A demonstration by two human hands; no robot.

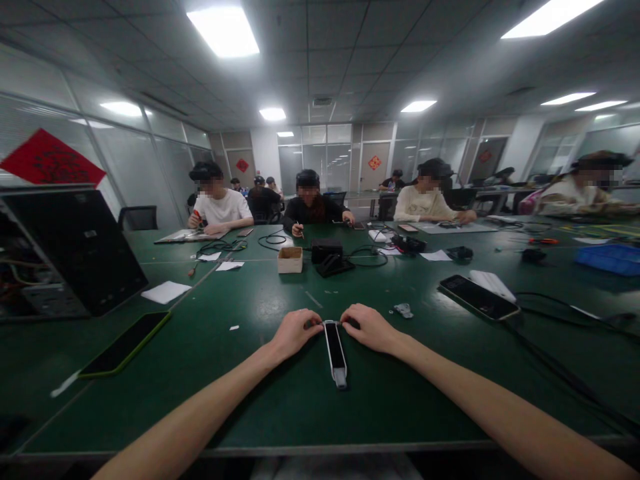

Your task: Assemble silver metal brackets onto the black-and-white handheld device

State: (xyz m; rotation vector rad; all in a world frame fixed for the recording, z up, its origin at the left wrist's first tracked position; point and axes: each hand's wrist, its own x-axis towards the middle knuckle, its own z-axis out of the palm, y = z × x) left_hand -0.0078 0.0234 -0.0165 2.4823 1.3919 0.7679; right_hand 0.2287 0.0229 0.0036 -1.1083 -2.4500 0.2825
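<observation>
A slim black-and-white handheld device (335, 350) lies lengthwise on the green table (250, 413), with a pale grey tip at its near end. My left hand (295, 335) pinches its far end from the left, and my right hand (365, 328) pinches the same end from the right. The fingertips hide that end's corners. A small metal part (403, 310) rests just beyond my right hand. A black smartphone (477, 297) lies further right, and a dark phone with a yellow-green edge (125, 343) lies to the left.
A black computer case (70, 253) stands at the left. Ahead are a cardboard box (290, 260), black electronic units (326, 253), cables and papers. A blue tray (610, 259) sits at the right. Several co-workers (310, 203) sit across the table, and black cables trail along its right side.
</observation>
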